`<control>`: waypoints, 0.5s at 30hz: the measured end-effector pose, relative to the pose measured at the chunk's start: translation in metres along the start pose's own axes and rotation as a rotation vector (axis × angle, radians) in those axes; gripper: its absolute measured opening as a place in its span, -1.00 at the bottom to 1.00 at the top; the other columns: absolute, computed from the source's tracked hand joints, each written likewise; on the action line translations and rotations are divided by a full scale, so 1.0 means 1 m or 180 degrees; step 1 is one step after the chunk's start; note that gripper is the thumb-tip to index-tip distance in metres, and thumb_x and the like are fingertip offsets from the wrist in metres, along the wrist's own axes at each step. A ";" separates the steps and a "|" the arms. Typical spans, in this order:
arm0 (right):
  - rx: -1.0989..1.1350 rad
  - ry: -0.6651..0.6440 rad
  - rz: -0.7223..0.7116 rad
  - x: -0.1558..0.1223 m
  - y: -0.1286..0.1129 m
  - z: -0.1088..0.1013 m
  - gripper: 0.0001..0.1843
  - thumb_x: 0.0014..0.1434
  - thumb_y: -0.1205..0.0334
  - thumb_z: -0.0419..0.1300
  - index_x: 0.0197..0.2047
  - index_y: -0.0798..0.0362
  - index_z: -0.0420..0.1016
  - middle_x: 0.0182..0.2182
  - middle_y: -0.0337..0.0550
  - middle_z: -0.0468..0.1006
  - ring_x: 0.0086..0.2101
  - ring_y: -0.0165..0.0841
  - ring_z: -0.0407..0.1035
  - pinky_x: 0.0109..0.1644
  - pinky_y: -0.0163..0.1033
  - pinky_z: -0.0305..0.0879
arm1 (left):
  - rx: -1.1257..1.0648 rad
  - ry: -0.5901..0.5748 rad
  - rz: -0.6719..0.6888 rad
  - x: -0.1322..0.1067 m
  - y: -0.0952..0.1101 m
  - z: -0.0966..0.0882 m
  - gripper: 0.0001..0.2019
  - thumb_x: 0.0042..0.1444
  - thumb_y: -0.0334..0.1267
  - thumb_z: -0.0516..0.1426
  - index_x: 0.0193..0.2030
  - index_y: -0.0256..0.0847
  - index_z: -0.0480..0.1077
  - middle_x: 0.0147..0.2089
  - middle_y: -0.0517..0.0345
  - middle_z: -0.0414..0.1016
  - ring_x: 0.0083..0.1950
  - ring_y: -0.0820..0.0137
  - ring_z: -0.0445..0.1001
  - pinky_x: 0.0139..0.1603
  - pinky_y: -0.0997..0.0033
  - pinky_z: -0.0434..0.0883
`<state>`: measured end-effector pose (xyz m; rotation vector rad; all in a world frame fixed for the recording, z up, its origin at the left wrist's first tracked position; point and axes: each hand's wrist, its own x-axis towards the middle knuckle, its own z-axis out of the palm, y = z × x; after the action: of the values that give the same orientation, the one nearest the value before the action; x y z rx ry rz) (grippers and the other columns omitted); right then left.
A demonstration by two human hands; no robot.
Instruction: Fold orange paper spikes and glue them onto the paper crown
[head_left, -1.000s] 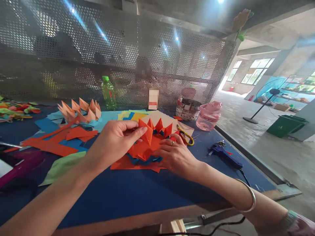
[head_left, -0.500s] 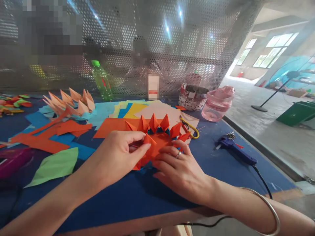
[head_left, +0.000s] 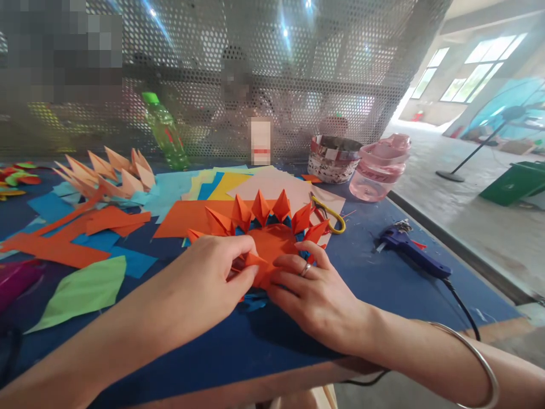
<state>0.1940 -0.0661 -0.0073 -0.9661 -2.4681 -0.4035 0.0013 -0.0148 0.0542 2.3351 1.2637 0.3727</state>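
An orange folded-paper flower (head_left: pixel 272 236) with several upright pointed petals lies on the blue table (head_left: pixel 213 341), with blue paper showing under it. My left hand (head_left: pixel 204 278) pinches a small folded orange petal (head_left: pixel 251 262) at the flower's near edge. My right hand (head_left: pixel 313 292), with a ring on one finger and a bangle on the wrist, presses flat on the flower's near right side, fingers spread over the paper.
A blue glue gun (head_left: pixel 411 253) with its cord lies to the right. Yellow-handled scissors (head_left: pixel 330 218), a pink jar (head_left: pixel 377 173), a paper-covered pot (head_left: pixel 334 159), a green bottle (head_left: pixel 164 130), loose coloured sheets (head_left: pixel 225 184) and a pale orange flower (head_left: pixel 108 173) fill the back. A perforated metal screen (head_left: pixel 255 68) stands behind.
My left hand brought the folded orange petal down from above the flower to its near edge. The view dropped and shifted, and my right hand stayed pressed on the flower.
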 end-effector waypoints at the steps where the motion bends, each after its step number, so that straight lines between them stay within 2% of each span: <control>1: 0.0005 0.0015 -0.0015 0.000 0.000 0.000 -0.83 0.30 0.38 0.10 -0.25 0.06 0.53 -0.37 -0.21 0.60 -0.11 -0.30 0.38 0.23 0.02 -0.02 | 0.0012 -0.0058 -0.0022 0.000 0.000 0.000 -0.82 0.09 -0.18 0.08 -0.40 -0.14 0.48 -0.58 0.25 0.46 -0.59 0.45 0.37 -0.58 0.50 0.19; 6: 0.0028 0.0092 -0.0069 -0.002 0.000 0.000 -0.84 0.30 0.38 0.12 -0.27 0.10 0.53 -0.36 -0.20 0.60 -0.10 -0.28 0.38 0.23 0.03 -0.03 | 0.0020 -0.0286 -0.0047 0.002 0.002 0.001 -0.83 0.11 -0.21 0.07 -0.39 -0.16 0.45 -0.56 0.26 0.46 -0.56 0.45 0.36 -0.58 0.49 0.17; 15: 0.0007 0.0182 -0.0071 -0.001 0.001 -0.004 -0.79 0.31 0.43 0.06 -0.25 0.13 0.52 -0.36 -0.15 0.60 -0.10 -0.28 0.39 0.22 -0.02 0.02 | 0.0003 -0.0193 0.0201 0.002 0.004 0.002 -0.86 0.13 -0.25 0.08 -0.35 -0.16 0.46 -0.48 0.24 0.51 -0.50 0.46 0.42 -0.49 0.50 0.23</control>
<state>0.1964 -0.0676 -0.0036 -0.9141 -2.4294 -0.4297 0.0060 -0.0160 0.0543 2.3731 1.1643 0.3194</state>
